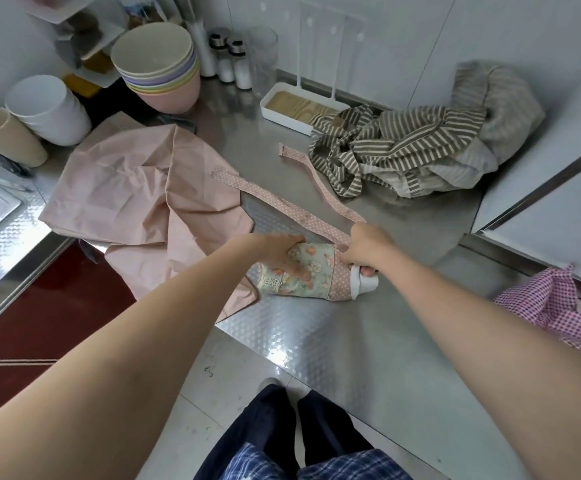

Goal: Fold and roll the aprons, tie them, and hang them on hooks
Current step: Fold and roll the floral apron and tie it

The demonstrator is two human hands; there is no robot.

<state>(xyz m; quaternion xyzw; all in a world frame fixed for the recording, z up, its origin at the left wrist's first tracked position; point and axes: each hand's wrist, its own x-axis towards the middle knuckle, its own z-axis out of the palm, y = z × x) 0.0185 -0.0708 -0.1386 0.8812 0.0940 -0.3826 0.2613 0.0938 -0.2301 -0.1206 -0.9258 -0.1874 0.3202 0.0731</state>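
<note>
Rolled floral apron (303,275) lies mid-tabletop (403,341), near the front edge. Left hand (278,252) presses flat on it, fingers straight, likely to stop unrolling. Right hand (365,249) has fingers clamped on the roll's right end and dotted strap (282,199), seemingly ready for tying.

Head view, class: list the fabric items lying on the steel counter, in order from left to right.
Plain pink apron spread flat → floral rolled apron bundle under both hands → crumpled brown-and-white striped apron → pink gingham checked cloth at the right edge.
</note>
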